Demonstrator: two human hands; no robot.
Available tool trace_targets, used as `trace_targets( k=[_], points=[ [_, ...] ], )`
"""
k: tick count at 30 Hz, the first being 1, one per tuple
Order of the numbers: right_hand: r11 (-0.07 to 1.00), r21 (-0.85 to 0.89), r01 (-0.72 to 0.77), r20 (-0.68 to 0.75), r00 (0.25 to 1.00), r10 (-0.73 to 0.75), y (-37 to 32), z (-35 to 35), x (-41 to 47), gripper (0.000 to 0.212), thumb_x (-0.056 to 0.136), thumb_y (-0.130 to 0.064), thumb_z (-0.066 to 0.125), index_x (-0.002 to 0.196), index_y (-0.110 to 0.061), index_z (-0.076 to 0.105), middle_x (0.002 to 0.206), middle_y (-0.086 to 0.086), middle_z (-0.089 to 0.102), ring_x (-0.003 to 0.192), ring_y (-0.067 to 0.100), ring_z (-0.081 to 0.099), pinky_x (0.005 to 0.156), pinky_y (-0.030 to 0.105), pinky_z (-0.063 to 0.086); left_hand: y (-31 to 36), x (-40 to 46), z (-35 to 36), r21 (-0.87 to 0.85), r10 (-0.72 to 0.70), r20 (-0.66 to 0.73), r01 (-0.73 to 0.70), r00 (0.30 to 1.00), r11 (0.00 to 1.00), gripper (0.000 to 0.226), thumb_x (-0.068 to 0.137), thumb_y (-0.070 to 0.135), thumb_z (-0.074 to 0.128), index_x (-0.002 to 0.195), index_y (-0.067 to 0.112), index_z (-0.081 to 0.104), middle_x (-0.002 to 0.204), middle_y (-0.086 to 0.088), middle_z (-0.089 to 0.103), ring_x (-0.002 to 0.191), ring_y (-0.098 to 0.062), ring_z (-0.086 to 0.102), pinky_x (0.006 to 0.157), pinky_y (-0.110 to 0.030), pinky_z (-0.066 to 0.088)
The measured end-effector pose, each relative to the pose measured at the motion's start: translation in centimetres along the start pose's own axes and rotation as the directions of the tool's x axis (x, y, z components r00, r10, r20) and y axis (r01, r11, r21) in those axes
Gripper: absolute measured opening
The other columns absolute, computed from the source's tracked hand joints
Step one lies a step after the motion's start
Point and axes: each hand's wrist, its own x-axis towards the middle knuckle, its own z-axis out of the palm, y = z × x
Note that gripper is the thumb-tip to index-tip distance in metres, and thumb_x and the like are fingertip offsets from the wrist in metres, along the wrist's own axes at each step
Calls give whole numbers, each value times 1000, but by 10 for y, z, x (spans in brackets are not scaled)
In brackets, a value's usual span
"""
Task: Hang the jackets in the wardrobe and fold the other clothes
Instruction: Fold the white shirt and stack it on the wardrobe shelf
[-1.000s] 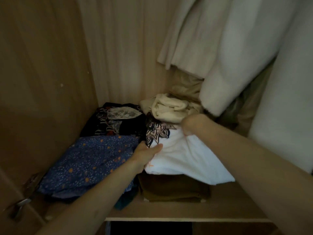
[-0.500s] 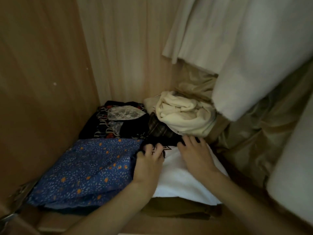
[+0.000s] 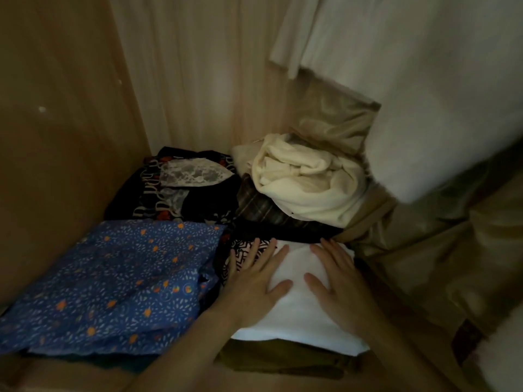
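The folded white garment (image 3: 297,301) lies flat on top of a stack on the wardrobe shelf (image 3: 254,380), a smooth pale rectangle with a black-and-white patterned part (image 3: 243,250) showing at its far left corner. Both hands press down on it with straight, spread fingers, grasping nothing: the left hand (image 3: 254,284) over its left edge and the pattern, the right hand (image 3: 336,281) on its right half. Beneath it sits a folded olive-brown piece (image 3: 283,357), mostly covered. To the left lies a blue cloth with orange specks (image 3: 113,278); behind that, a dark printed garment with a lace patch (image 3: 181,188). A crumpled cream garment (image 3: 305,182) rests on a plaid piece (image 3: 260,207) at the back. Pale hanging clothes (image 3: 424,80) and a tan hanging garment (image 3: 424,250) fill the right side, their tops cut off. The light is dim, and the near shelf edge is blurred.
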Motion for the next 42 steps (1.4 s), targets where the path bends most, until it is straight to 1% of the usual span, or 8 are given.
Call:
trace_targets(
  k=[9, 15, 21, 27, 33, 36, 39, 42],
  points=[
    [997, 59, -52, -37, 998, 55, 3, 17, 2, 69, 85, -62, 30, 147, -33, 30, 157, -8, 22, 144, 10, 16, 116, 41, 23, 3, 3, 15, 75, -65, -81, 72, 995, 995, 68, 87, 78, 15, 147, 56, -6, 153, 25, -28, 142, -7, -31, 114, -52, -20],
    [943, -333, 8, -117, 992, -50, -20, 5, -11, 57, 92, -48, 31, 143, -25, 41, 158, 3, 27, 146, 20, 22, 115, 55, 18, 4, -1, 15, 94, -60, -67, 66, 996, 993, 64, 87, 75, 5, 145, 56, -14, 154, 23, -29, 142, -9, -32, 115, -54, -16],
    [992, -127, -2, -177, 984, -21, -11, 26, -22, 49, 94, -42, 33, 140, -30, 45, 158, 3, 25, 147, 19, 18, 113, 52, 26, 6, -4, 18, 111, -63, -93, 74, 994, 991, 65, 87, 76, 8, 145, 56, -13, 154, 22, -30, 142, -10, -32, 115, -56, -15],
    [985, -137, -104, -237, 969, 70, -18, 33, -27, 51, 90, -46, 36, 138, -35, 47, 161, 11, 13, 148, 27, 12, 114, 54, 24, 7, -6, 21, 133, -66, -157, 87, 985, 987, 72, 81, 79, -6, 148, 53, -8, 155, 22, -29, 143, -10, -29, 115, -53, -14],
    [989, -106, -103, -143, 986, 87, -12, 29, -17, 52, 89, -48, 35, 138, -33, 45, 156, 10, 26, 146, 27, 18, 112, 50, 30, 6, 3, 20, 115, -96, -110, 109, 989, 987, 70, 84, 78, 5, 148, 53, -7, 154, 23, -25, 144, -8, -25, 117, -53, -13],
    [985, -146, -95, -98, 992, 81, -17, 21, -17, 50, 89, -45, 36, 134, -28, 50, 149, 14, 36, 142, 30, 26, 106, 53, 35, 8, -4, 16, 166, -40, -144, 64, 989, 984, 74, 84, 75, 2, 152, 47, 9, 159, 16, -13, 148, -12, -14, 119, -51, -7],
    [960, -262, -96, -38, 995, 89, -34, 4, -25, 56, 93, -48, 27, 142, -28, 41, 155, 11, 28, 144, 29, 19, 111, 56, 25, 20, -30, 5, 242, 50, -247, 12, 968, 970, 64, 93, 62, 18, 142, 34, 47, 162, -1, 18, 149, -21, 13, 118, -45, 3],
    [946, -304, -112, -4, 993, 116, -60, -15, -36, 56, 99, -46, 31, 151, -27, 25, 162, 4, 11, 148, 25, 6, 117, 50, 7, 22, -69, -7, 302, 111, -282, -22, 953, 953, 59, 94, 57, 25, 145, 32, 42, 163, 1, 7, 150, -18, 2, 118, -43, -7]
  ],
)
